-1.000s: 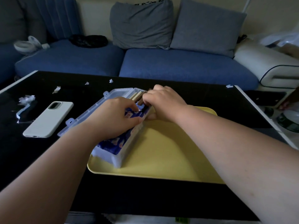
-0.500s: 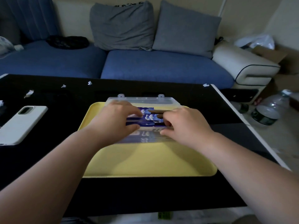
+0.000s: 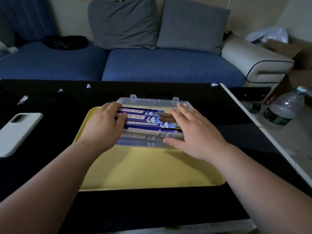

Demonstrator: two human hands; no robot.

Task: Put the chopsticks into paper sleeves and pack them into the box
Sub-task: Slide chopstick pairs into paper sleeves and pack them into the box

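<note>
A clear plastic box [image 3: 152,102] lies crosswise on the far part of a yellow tray [image 3: 152,168], its lid open towards the sofa. Several blue paper sleeves [image 3: 143,118] lie side by side in it, brown chopstick ends [image 3: 166,117] sticking out on the right. My left hand [image 3: 104,125] rests on the box's left end, fingers touching the sleeves. My right hand [image 3: 194,132] is spread flat over the right end, thumb at the box's near wall, holding nothing.
The tray sits on a black table [image 3: 50,105]. A white phone [image 3: 16,132] lies at the left, with small paper scraps [image 3: 22,99] behind it. A water bottle [image 3: 283,109] stands on the floor at the right. A blue sofa [image 3: 152,65] runs behind.
The box has turned from slanting at the tray's left edge to lying crosswise on the tray. Both hands have opened out from pressing on the sleeves.
</note>
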